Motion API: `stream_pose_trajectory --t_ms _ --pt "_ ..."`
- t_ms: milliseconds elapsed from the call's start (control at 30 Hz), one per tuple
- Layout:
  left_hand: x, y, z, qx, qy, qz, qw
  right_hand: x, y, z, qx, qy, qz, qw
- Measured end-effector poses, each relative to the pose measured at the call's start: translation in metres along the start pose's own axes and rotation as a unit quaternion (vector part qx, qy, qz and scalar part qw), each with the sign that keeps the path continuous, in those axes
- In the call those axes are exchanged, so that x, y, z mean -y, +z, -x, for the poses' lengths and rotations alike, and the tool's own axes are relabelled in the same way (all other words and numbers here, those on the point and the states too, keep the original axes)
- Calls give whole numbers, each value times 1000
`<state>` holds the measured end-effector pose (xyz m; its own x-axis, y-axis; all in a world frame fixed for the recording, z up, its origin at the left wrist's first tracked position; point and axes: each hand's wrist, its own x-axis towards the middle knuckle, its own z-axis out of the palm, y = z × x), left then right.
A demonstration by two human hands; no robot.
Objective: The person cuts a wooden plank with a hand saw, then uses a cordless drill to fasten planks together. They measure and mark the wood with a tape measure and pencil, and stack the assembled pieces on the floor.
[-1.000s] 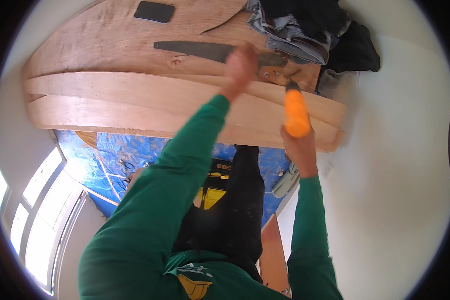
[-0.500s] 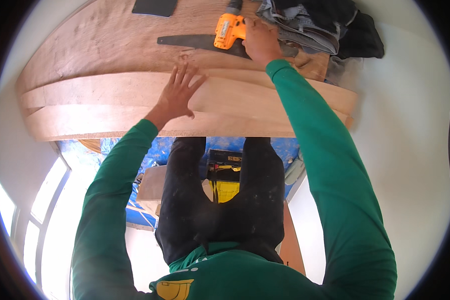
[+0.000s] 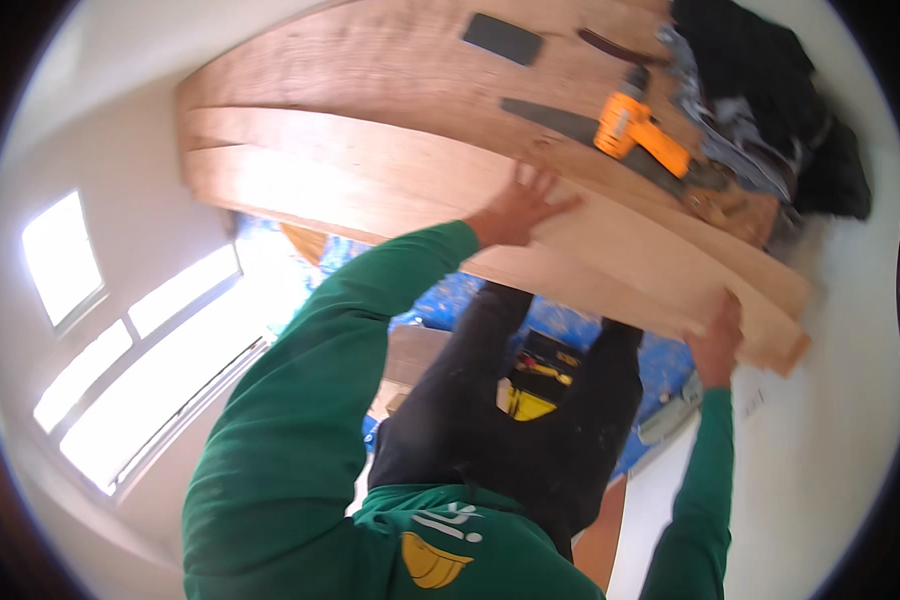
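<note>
Pale walls (image 3: 810,480) and bright windows (image 3: 160,370) are seen around a wood-topped work surface (image 3: 360,60). Long, pale wooden boards (image 3: 320,190) are laid lengthwise, overlapping, along its near edge. Over the middle of the boards the left hand (image 3: 515,212) is placed palm down, its fingers spread and nothing grasped. By their right end the right hand (image 3: 716,342) is set at the near edge, fingers pointing up; whether the edge is gripped cannot be told owing to blur. Beyond the boards, an orange cordless drill (image 3: 622,125) is laid on its side across a handsaw (image 3: 550,117). Farther back, a dark smartphone (image 3: 503,38) is placed left of a dark curved strip (image 3: 612,46); at right, black and grey clothes (image 3: 760,70) are heaped. Below, blue sheeting (image 3: 450,308) is spread on the floor, partly hidden by the person's black-trousered legs (image 3: 470,400).
</note>
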<state>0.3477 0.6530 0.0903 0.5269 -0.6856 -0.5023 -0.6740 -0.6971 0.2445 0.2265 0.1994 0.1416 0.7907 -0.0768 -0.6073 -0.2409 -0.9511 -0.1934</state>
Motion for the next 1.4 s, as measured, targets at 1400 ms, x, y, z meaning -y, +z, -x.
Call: stream_pose_trajectory --t_ms 1400 --pt "149 -67 117 -239 -152 84 956 0 -131 -55 -164 -176 142 960"
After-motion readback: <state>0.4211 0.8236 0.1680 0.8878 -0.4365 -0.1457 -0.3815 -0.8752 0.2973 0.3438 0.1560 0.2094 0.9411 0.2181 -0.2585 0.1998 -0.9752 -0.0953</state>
